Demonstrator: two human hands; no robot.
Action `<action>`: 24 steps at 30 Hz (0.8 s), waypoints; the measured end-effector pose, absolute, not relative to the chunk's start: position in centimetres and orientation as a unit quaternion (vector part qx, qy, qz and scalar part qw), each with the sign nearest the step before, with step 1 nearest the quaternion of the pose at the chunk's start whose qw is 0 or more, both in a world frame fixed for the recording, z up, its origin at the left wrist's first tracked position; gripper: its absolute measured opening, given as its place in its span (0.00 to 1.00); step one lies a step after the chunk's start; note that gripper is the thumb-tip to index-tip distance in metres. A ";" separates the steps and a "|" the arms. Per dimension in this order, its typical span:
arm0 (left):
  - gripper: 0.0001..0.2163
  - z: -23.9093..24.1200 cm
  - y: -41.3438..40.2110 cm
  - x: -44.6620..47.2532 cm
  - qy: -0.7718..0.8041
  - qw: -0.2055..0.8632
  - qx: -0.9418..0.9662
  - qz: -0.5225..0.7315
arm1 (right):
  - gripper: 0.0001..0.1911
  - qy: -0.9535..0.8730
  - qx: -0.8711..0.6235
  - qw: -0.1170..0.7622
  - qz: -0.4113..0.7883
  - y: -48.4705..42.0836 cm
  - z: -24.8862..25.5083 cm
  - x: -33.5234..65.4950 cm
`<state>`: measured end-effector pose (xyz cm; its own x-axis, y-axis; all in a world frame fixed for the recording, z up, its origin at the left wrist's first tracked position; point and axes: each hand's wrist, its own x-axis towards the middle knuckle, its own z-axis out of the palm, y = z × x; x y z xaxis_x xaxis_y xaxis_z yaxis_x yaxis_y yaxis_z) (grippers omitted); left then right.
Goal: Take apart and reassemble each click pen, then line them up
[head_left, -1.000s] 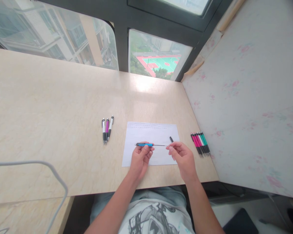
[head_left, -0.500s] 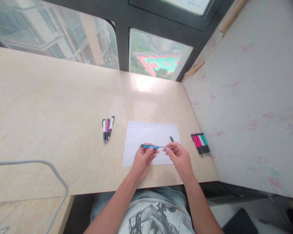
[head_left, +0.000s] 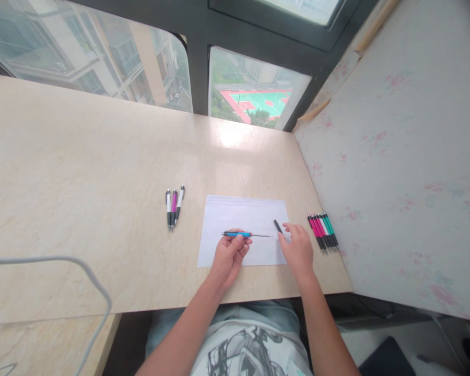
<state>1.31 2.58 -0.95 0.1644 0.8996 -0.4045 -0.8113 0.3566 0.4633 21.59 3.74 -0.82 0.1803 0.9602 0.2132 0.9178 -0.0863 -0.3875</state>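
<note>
Fingers of my left hand (head_left: 229,257), clamped on one glossy blue pen barrel (head_left: 241,234) above the sheet of paper (head_left: 219,214), held roughly level, presumably so its thin, straight refill (head_left: 262,236) stands clear; fingers of my right hand (head_left: 301,253), parted, at the sheet's right edge, beside one short black grip piece (head_left: 278,226), rubbery-looking, contact uncertain. Left of the sheet, three slim pens (head_left: 174,209), white and purple, dark-gripped; right of it, one row of pink, white and green pens (head_left: 323,231), aligned apparently for colour order.
</note>
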 end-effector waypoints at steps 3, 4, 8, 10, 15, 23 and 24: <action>0.12 -1.0 2.6 1.3 0.314 0.761 0.066 0.564 | 0.13 -0.640 -0.742 0.198 0.010 4.0 -1.7 22.2; 0.11 -1.1 2.6 1.2 0.312 0.761 0.065 0.565 | 0.13 -0.642 -0.742 0.194 0.007 4.1 -1.8 22.2; 0.11 -1.1 2.6 1.2 0.309 0.762 0.065 0.565 | 0.11 -0.647 -0.731 0.215 0.026 3.9 -1.7 22.1; 0.10 -1.0 2.6 1.2 0.310 0.761 0.066 0.567 | 0.11 -0.636 -0.727 0.246 0.075 3.6 -1.2 22.0; 0.10 -1.0 2.6 1.2 0.307 0.759 0.066 0.570 | 0.16 -0.547 -0.746 0.292 0.242 2.3 1.5 22.0; 0.10 -1.1 2.6 1.2 0.315 0.759 0.076 0.565 | 0.17 -0.504 -0.705 0.376 0.327 0.9 4.7 22.4; 0.10 -1.0 2.6 1.2 0.318 0.758 0.079 0.564 | 0.16 -0.502 -0.701 0.380 0.335 0.8 4.9 22.5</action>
<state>1.24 2.57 -1.02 0.1613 0.9054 -0.3926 -0.8050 0.3508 0.4784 22.46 0.76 4.95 0.2705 0.9587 -0.0879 0.4488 -0.2064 -0.8695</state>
